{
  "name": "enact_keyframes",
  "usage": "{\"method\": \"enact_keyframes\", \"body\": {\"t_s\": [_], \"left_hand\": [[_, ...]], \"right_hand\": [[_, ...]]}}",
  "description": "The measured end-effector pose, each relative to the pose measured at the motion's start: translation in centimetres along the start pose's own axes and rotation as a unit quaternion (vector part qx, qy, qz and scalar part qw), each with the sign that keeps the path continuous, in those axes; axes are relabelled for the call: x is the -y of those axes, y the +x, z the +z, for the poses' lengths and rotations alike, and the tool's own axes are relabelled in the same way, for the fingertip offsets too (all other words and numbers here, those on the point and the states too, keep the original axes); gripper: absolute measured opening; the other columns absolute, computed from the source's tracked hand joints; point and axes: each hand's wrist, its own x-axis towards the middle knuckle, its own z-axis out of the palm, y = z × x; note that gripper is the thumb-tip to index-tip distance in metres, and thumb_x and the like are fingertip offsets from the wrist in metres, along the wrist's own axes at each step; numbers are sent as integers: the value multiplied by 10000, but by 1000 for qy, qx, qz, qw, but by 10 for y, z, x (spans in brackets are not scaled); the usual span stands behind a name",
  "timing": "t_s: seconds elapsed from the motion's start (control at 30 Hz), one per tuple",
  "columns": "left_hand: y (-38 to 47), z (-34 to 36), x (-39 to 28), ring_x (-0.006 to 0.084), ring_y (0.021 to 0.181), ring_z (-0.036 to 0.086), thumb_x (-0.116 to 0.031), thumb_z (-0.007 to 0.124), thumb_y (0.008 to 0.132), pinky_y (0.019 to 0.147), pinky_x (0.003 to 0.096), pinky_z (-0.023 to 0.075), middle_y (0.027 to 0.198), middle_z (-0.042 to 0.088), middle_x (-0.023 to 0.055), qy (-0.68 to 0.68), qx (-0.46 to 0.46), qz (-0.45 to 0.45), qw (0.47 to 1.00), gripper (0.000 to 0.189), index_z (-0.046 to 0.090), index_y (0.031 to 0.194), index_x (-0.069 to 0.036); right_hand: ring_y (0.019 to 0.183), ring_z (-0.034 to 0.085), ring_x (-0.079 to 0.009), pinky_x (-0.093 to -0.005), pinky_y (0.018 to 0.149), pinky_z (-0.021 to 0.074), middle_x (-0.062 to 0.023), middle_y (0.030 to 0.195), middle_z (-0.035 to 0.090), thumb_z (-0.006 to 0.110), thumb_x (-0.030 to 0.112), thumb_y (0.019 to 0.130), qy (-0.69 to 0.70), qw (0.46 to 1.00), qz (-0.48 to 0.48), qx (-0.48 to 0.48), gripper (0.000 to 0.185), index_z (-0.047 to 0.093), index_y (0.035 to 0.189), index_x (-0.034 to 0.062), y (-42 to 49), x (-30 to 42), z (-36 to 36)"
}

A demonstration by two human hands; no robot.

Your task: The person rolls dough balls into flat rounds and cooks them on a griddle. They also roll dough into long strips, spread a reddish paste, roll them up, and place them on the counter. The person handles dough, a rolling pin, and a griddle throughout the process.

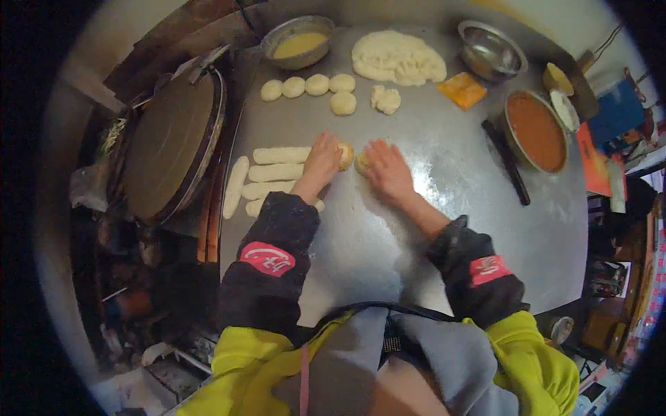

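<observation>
My left hand cups a small dough ball that shows past its right side. Opposite it, my right hand rests palm down over another dough ball, mostly hidden under the fingers. Both are on the steel worktop. Several dough logs lie in a stack of rows left of my left hand, partly covered by that forearm. One more log lies upright at their left end. Beyond my hands sit several round dough balls, a lumpy dough piece and a large dough mass.
A round griddle stands left of the worktop. At the back are a bowl of yellow liquid and a steel bowl. To the right lie an orange packet, a long black-handled tool and a bowl of reddish-brown paste.
</observation>
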Motion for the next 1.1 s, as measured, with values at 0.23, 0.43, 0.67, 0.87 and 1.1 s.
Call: {"method": "enact_keyframes", "body": {"t_s": [0.23, 0.43, 0.67, 0.87, 1.1], "left_hand": [[17, 13, 3, 364, 1100, 464, -185, 496, 865, 939, 420, 388, 1148, 524, 207, 35, 4, 87, 996, 276, 575, 1050, 3], [26, 15, 0, 309, 911, 537, -232, 528, 842, 843, 404, 424, 904, 602, 141, 86, 21, 99, 991, 247, 644, 843, -14], [57, -1, 1, 347, 990, 538, -431, 729, 638, 913, 378, 413, 938, 614, 155, -94, 253, -151, 951, 494, 642, 908, -25], [26, 6, 17, 342, 907, 572, -348, 783, 592, 834, 361, 458, 961, 597, 172, -39, 124, 107, 986, 613, 551, 1075, -51], [13, -11, 15, 318, 955, 556, -198, 762, 657, 800, 382, 464, 1043, 572, 178, -251, 233, 35, 939, 523, 506, 1085, -43]], "right_hand": [[1288, 334, -299, -489, 1056, 251, -141, 1346, 413, 523, 280, 866, -54, 991, 65, 108, 481, 436, 1295, 80, 24, 21, 25], [1166, 451, -349, -462, 957, 374, -200, 1213, 507, 553, 299, 835, -19, 975, 207, 81, 433, 521, 1175, 33, 32, 5, 26], [842, 616, -353, -400, 754, 493, -195, 861, 642, 746, 414, 641, 137, 863, 432, 225, 561, 620, 962, -28, 62, -26, 14], [852, 610, -342, -393, 763, 488, -178, 914, 632, 796, 354, 594, 27, 939, 267, 214, 575, 585, 996, 0, 45, -11, 13], [842, 618, -308, -365, 742, 498, -165, 937, 624, 766, 177, 670, 202, 895, 353, 181, 500, 475, 1044, 18, 29, 12, 6]]}}
